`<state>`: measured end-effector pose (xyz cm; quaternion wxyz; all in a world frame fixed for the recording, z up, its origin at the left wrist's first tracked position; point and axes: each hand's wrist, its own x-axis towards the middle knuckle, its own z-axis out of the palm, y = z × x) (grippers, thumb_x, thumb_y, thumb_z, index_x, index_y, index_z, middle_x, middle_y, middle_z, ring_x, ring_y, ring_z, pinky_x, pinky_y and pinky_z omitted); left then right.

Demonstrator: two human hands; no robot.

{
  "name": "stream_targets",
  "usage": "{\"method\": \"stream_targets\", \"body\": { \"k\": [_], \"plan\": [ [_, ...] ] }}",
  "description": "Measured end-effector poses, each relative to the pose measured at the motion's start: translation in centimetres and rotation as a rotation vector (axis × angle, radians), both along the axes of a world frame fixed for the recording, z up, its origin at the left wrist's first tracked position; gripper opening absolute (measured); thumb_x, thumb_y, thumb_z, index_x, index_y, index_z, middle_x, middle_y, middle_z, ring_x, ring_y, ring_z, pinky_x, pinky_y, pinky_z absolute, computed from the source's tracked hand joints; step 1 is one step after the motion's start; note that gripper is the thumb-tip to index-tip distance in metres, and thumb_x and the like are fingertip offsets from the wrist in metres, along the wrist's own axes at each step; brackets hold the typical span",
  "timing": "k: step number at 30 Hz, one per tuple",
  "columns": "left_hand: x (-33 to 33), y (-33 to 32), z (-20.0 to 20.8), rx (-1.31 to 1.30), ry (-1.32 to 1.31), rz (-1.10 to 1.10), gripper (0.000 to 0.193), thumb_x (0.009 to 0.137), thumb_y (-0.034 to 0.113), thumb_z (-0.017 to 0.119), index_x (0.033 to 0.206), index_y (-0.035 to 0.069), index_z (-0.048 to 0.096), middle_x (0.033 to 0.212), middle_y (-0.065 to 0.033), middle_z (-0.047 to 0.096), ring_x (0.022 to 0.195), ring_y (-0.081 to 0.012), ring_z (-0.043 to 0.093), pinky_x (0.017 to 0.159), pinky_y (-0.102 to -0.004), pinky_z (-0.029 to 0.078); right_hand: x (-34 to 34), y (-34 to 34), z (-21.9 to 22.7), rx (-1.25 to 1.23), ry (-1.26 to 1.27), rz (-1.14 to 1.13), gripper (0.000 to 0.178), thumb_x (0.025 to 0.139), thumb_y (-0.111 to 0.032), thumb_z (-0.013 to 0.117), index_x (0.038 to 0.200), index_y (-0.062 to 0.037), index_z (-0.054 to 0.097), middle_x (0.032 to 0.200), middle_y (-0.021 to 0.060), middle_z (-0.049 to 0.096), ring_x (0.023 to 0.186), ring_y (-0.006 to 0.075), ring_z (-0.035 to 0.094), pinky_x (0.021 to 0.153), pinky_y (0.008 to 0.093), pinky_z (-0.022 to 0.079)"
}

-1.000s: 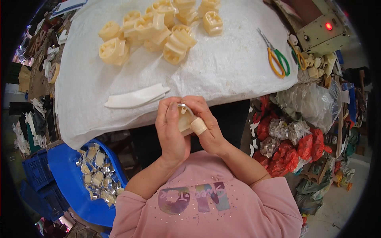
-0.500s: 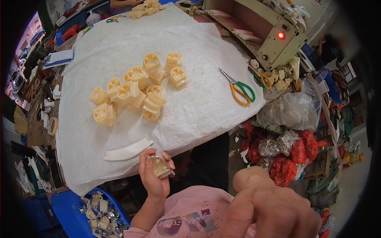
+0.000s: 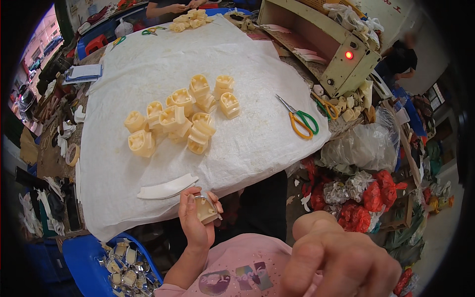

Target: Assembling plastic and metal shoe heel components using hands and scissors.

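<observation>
My left hand (image 3: 195, 225) is closed around a small cream plastic piece (image 3: 207, 210) with a shiny silver metal rim, just off the table's near edge. Close beside its fingers lies a curved white strip (image 3: 168, 187) on the white sheet (image 3: 257, 148). Big and near the camera at the lower right, my right hand (image 3: 346, 255) has its fingers curled in; whatever they may hold is hidden. Several cream, hollow plastic pieces (image 3: 174, 119) stand in a cluster mid-table. To their right rest scissors (image 3: 299, 120) with orange and green handles.
A blue tub (image 3: 81, 260) of metal-rimmed cream pieces stands at the lower left. At the back right is a metal box machine (image 3: 341, 64) with a lit red lamp. Red plastic bags (image 3: 373, 193) lie right of the table. A co-worker's hands (image 3: 180, 7) show at the far edge.
The view has shifted a little, so the table and its pieces sit lower and slightly further right. More of the far co-worker's hands shows. Both my hands keep nearly the same pose.
</observation>
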<state>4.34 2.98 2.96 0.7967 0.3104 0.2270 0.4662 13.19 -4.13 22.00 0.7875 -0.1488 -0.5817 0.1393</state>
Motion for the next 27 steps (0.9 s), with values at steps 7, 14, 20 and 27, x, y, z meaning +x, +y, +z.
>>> {"method": "stream_targets", "body": {
  "k": [7, 14, 20, 27],
  "plan": [
    [-0.8, -0.3, 0.4, -0.013, -0.060, -0.008, 0.025, 0.096, 0.029, 0.040, 0.103, 0.006, 0.041, 0.081, -0.0171, 0.055, 0.063, -0.0224, 0.056, 0.058, -0.0299, 0.046, -4.7, -2.0, 0.2, -0.126, 0.270, -0.090, 0.016, 0.077, -0.013, 0.071, 0.064, -0.0121, 0.062, 0.068, 0.0050, 0.059, 0.057, 0.0115, 0.048, 0.053, 0.0234, 0.037],
    [-1.6, 0.0, 0.8, 0.006, -0.056, -0.004, 0.026, 0.096, 0.031, 0.039, 0.103, 0.006, 0.043, 0.077, -0.0155, 0.053, 0.062, -0.0242, 0.054, 0.058, -0.0314, 0.045, -4.7, -1.2, 1.1, -0.055, 0.129, -0.071, 0.009, 0.076, -0.015, 0.072, 0.074, -0.0111, 0.065, 0.075, 0.0027, 0.062, 0.067, 0.0128, 0.055, 0.055, 0.0264, 0.040],
    [-3.4, -0.8, 0.9, 0.001, -0.083, 0.062, 0.025, 0.096, 0.031, 0.039, 0.103, 0.007, 0.043, 0.078, -0.0158, 0.054, 0.062, -0.0235, 0.055, 0.057, -0.0314, 0.046, -4.0, -2.5, -1.2, 0.093, -0.089, 0.196, 0.011, 0.080, -0.014, 0.067, 0.087, -0.0062, 0.065, 0.083, 0.0041, 0.063, 0.075, 0.0178, 0.058, 0.058, 0.0324, 0.044],
    [-4.1, -1.0, 0.5, -0.028, -0.095, 0.049, 0.025, 0.096, 0.030, 0.041, 0.104, 0.007, 0.044, 0.079, -0.0160, 0.056, 0.063, -0.0231, 0.056, 0.059, -0.0316, 0.047, -1.5, -3.4, -1.0, -0.002, -0.415, 0.452, 0.018, 0.088, -0.010, 0.053, 0.104, -0.0046, 0.058, 0.097, 0.0124, 0.062, 0.078, 0.0224, 0.060, 0.065, 0.0344, 0.046]
  ]
}}
